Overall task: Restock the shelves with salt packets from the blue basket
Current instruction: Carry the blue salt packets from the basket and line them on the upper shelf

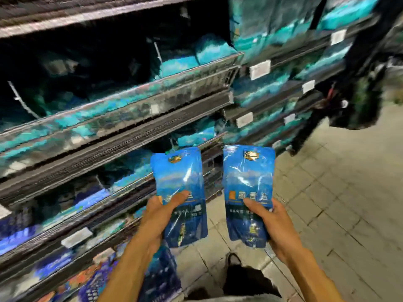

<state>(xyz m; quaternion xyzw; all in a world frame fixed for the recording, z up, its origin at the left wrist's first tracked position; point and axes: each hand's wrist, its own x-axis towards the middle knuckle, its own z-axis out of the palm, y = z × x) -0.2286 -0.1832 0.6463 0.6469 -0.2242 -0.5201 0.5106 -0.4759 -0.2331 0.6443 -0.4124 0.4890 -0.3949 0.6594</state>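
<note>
shelves (122,110): tiered, dark, blurred | on them: teal packets (209,49) in rows, white price tags (259,69) on front edges | floor (340,192): grey tiles

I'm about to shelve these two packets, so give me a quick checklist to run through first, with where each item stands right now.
1. Left hand grips the left salt packet by its lower half: ok.
2. Right hand grips the right salt packet by its lower half: ok.
3. Both packets upright, printed side toward the camera: ok.
4. Packets held apart, not overlapping: ok.
5. Open slot on the shelves: cannot tell, the view is blurred.
6. Blue basket within reach: cannot tell, not in view.
</note>
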